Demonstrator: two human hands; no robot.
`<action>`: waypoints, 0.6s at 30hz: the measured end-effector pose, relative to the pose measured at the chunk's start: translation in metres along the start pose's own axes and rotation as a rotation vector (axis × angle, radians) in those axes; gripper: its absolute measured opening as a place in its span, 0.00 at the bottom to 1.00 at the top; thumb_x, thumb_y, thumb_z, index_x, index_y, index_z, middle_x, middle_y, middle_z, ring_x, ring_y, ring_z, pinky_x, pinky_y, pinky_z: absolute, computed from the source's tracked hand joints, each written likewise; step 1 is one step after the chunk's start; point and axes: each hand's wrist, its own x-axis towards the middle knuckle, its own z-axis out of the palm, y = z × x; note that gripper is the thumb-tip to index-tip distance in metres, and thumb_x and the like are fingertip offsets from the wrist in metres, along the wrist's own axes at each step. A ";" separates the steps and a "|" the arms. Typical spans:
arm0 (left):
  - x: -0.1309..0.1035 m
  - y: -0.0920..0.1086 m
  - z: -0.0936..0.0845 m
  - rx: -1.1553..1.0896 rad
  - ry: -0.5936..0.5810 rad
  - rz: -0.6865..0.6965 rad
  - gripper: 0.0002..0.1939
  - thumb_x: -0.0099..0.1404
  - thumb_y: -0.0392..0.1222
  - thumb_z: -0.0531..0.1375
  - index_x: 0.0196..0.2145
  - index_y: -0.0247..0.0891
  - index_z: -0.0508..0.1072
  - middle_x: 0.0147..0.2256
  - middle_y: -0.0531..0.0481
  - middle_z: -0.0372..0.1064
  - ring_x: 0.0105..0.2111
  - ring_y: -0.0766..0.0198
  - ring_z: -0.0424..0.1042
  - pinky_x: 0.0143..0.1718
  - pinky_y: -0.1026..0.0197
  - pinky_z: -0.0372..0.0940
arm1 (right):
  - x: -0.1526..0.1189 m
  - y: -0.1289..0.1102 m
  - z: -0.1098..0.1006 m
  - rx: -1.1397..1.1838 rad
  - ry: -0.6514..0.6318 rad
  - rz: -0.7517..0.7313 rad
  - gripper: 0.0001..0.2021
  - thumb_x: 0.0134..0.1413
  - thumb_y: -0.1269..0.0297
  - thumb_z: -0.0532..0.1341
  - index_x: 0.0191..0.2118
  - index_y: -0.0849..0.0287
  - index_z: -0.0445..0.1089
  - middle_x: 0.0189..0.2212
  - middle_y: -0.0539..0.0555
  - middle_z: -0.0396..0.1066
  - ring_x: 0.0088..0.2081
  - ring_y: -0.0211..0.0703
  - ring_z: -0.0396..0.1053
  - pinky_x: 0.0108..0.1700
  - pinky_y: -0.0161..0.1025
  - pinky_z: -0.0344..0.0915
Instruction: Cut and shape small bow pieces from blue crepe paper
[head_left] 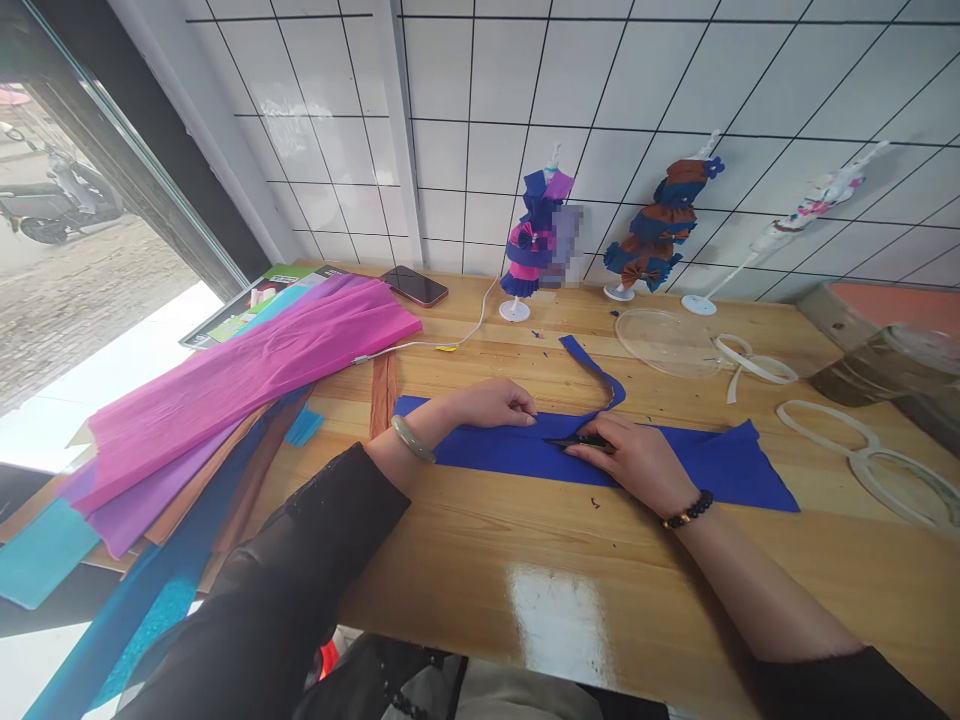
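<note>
A long strip of blue crepe paper lies across the wooden table in front of me. My left hand is closed at its upper edge, with the fingertips pinching the paper. Dark-bladed scissors rest low over the sheet, pointing left, and my right hand is shut around their handles. Part of the handles is hidden by my fingers. Beyond my right hand, a narrow curled blue strip runs up from the sheet's upper edge. Tiny dark scraps lie nearby.
Pink crepe paper tops a pile of coloured sheets at left, beside a phone. Small paper-dressed stands line the tiled wall. A transparent disc, white rings and a glass jar sit at right.
</note>
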 end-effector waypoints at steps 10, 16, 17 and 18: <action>0.000 0.003 0.000 -0.003 0.008 -0.026 0.12 0.59 0.44 0.56 0.34 0.34 0.74 0.27 0.53 0.69 0.27 0.70 0.63 0.29 0.67 0.55 | -0.001 0.001 0.001 -0.011 0.009 -0.009 0.14 0.54 0.52 0.56 0.33 0.58 0.69 0.30 0.53 0.72 0.31 0.42 0.71 0.32 0.37 0.65; -0.001 0.007 0.000 -0.006 0.005 -0.046 0.12 0.60 0.44 0.56 0.34 0.33 0.74 0.28 0.53 0.69 0.27 0.70 0.62 0.30 0.67 0.55 | 0.001 -0.004 0.002 -0.015 0.002 -0.005 0.14 0.54 0.52 0.57 0.33 0.59 0.69 0.29 0.53 0.71 0.30 0.41 0.70 0.31 0.36 0.64; -0.001 0.007 0.000 -0.008 0.002 -0.048 0.12 0.60 0.44 0.56 0.34 0.33 0.74 0.27 0.53 0.68 0.27 0.70 0.62 0.30 0.67 0.55 | 0.002 -0.004 0.003 -0.016 0.004 -0.006 0.14 0.54 0.52 0.57 0.32 0.59 0.69 0.29 0.52 0.71 0.30 0.40 0.70 0.31 0.36 0.64; -0.001 0.006 0.000 -0.011 -0.001 -0.048 0.12 0.60 0.44 0.56 0.35 0.33 0.74 0.27 0.53 0.68 0.27 0.70 0.62 0.30 0.67 0.55 | 0.002 -0.005 0.003 -0.017 0.008 -0.008 0.14 0.54 0.52 0.57 0.32 0.59 0.69 0.29 0.52 0.71 0.30 0.40 0.70 0.31 0.36 0.64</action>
